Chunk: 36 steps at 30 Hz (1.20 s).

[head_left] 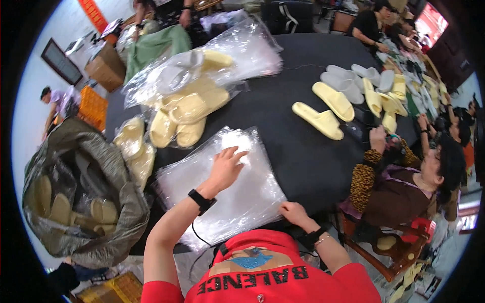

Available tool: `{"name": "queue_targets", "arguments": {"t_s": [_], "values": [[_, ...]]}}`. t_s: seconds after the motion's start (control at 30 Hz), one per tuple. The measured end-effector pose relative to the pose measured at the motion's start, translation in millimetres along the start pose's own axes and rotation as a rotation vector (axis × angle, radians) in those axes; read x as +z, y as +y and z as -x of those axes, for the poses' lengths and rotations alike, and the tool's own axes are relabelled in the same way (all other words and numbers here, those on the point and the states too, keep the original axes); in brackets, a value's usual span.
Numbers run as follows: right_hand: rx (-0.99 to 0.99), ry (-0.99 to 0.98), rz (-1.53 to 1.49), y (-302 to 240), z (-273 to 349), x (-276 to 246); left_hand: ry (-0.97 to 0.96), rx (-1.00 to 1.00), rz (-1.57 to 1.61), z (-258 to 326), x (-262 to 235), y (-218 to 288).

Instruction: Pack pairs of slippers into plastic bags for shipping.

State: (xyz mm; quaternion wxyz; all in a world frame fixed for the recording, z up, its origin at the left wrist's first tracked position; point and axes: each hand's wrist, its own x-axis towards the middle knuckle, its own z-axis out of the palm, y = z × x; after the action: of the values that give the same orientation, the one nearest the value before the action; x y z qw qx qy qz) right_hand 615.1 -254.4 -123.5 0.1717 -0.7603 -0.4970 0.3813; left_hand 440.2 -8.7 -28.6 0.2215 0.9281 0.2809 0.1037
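A stack of clear plastic bags (255, 184) lies on the black tabletop in front of me. My left hand (227, 169) rests on its upper middle with the fingers spread. At the stack's right corner my right hand (296, 212) is closed, its fingertips pinching the edge of a plastic bag; how many layers they hold is too small to tell. Beyond the stack and to the left, yellow slippers (191, 108) lie in clear bags. Another bagged yellow pair (134, 144) is by the table's left edge. Two unbagged yellow slippers (333, 101) lie to the right.
A large grey-brown sack (126, 202) holding bagged slippers stands open at the left. More plastic bags (257, 48) lie at the far side. Grey slippers (343, 83) and further yellow ones spread at the far right. A co-worker (404, 187) sits close on the right; others work around the table.
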Motion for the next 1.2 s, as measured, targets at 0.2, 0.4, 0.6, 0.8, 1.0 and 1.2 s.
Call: {"name": "queue_targets", "arguments": {"t_s": [0.2,0.4,0.6,0.8,1.0,1.2], "values": [[0.015,-0.055,0.008,-27,-1,-35,0.146,-0.738,-0.45,132,0,-142],[-0.091,0.17,-0.162,-28,-48,-21,0.6,-1.181,0.15,189,9,-193],[-0.009,0.174,-0.269,-28,-85,3,0.355,-1.341,0.389,140,2,-155],[-0.055,0.229,-0.092,-43,-76,4,0.368,-1.199,0.359,135,23,-157],[-0.068,0.348,0.314,-67,-58,3,0.876,-0.588,-0.057,128,-67,-136],[-0.306,0.169,0.48,-78,-39,12,1.25,-0.985,-0.729,226,-185,-165]]}}
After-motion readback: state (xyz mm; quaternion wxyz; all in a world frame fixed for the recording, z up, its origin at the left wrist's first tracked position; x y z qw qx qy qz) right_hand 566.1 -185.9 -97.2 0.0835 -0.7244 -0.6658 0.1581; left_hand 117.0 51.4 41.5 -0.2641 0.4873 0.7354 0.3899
